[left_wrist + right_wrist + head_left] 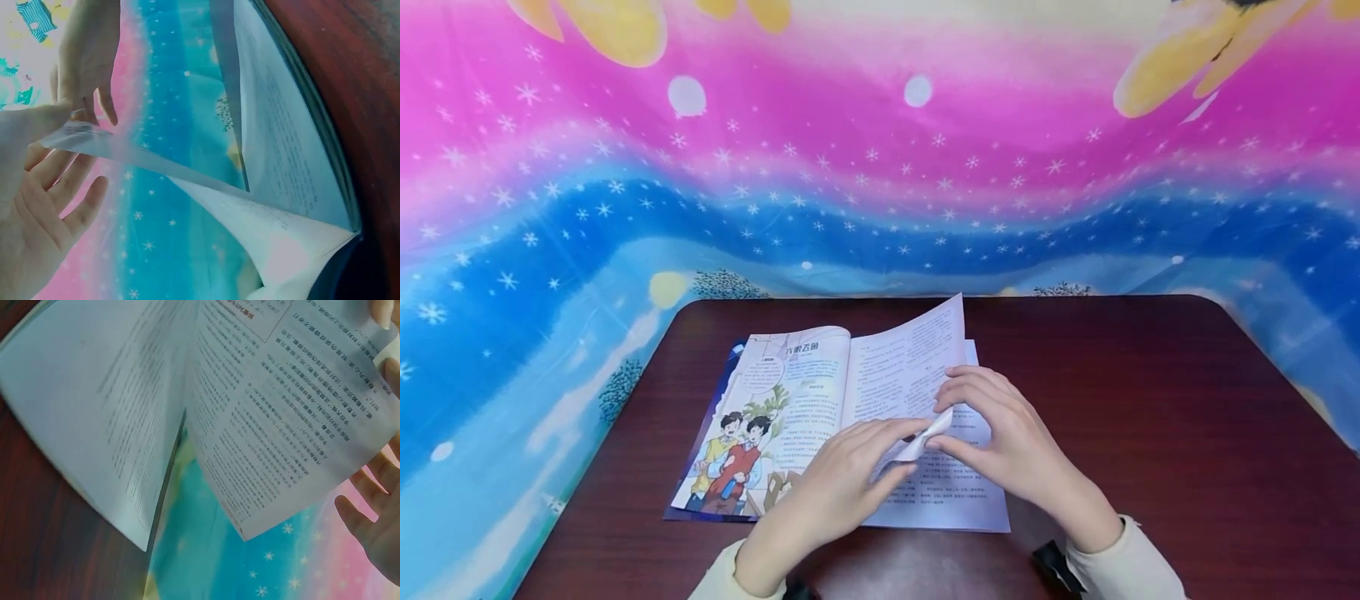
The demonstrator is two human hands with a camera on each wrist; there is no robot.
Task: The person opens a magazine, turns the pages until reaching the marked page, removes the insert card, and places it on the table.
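Observation:
An open magazine (808, 417) lies on the table, with printed text and a drawing of two figures on its left page. One right-hand page (898, 367) is lifted and slanted, its lower corner curled over. My left hand (850, 467) pinches that curled corner between thumb and fingers. Opposite it, my right hand (1007, 429) holds the outer edge of the same page, thumb below and fingers above. The two hands' fingertips are close together at the corner. In the right wrist view, the raised page (294, 419) shows dense printed text and stands away from the pages beneath.
The magazine rests on a dark reddish-brown table (1150, 417) with rounded far corners. Behind it hangs a pink and blue cloth (865, 192) with snowflake patterns. A dark blue cover edge (718, 408) shows under the left page.

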